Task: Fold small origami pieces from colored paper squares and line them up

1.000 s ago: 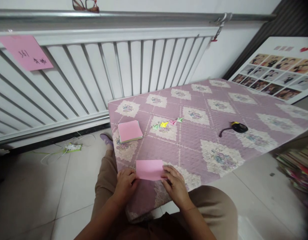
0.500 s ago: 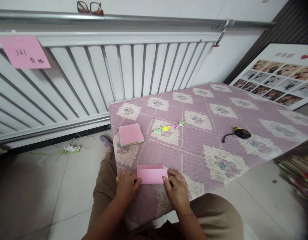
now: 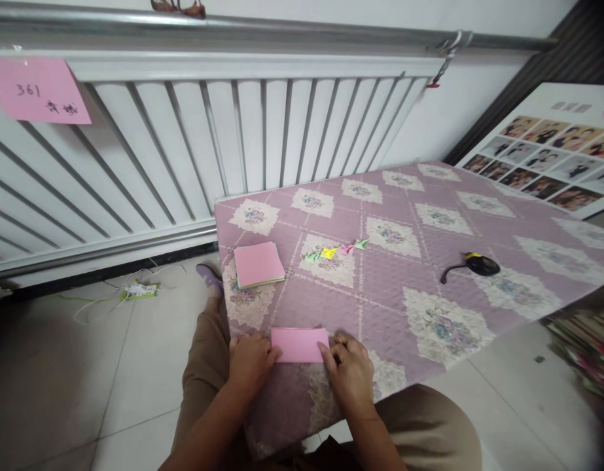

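A sheet of pink paper, folded over into a flat rectangle, lies at the near end of the table. My left hand grips its left end, thumb on top. At its right end my right hand pinches the paper with the thumb on top and the fingers curled. Beyond the left hand rests a stack of square paper, pink on top. Small folded paper pieces in green, yellow and pink stand in a row farther back.
A floral cloth covers the table. On its right side lies a black and yellow object with a bent stem. A white radiator runs behind, and a photo board leans at the back right. A power strip sits on the floor.
The upper layer of the pink paper has moved away from me, so its far edge now nearly meets the layer beneath. Both hands stay at the ends. The view has shifted slightly.
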Available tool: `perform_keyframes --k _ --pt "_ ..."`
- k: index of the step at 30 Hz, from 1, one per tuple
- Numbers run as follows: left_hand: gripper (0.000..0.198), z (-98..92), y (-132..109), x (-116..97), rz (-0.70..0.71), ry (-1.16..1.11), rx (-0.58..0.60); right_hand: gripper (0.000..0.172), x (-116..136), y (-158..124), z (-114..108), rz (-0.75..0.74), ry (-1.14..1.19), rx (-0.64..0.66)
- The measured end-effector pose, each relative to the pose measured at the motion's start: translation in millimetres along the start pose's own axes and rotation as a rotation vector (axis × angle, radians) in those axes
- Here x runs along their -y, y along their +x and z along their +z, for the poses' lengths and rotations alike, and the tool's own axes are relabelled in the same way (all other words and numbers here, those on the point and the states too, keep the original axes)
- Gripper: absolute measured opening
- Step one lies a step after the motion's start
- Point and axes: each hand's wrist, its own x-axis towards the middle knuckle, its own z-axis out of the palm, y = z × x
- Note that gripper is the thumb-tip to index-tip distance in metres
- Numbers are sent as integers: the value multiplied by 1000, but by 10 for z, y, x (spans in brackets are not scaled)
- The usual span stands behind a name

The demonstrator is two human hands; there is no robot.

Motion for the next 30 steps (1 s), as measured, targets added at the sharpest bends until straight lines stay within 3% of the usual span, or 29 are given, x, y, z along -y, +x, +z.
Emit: perform_keyframes --k 30 --pt "38 -118 37 -65 9 85 56 39 72 52 -2 91 -95 45"
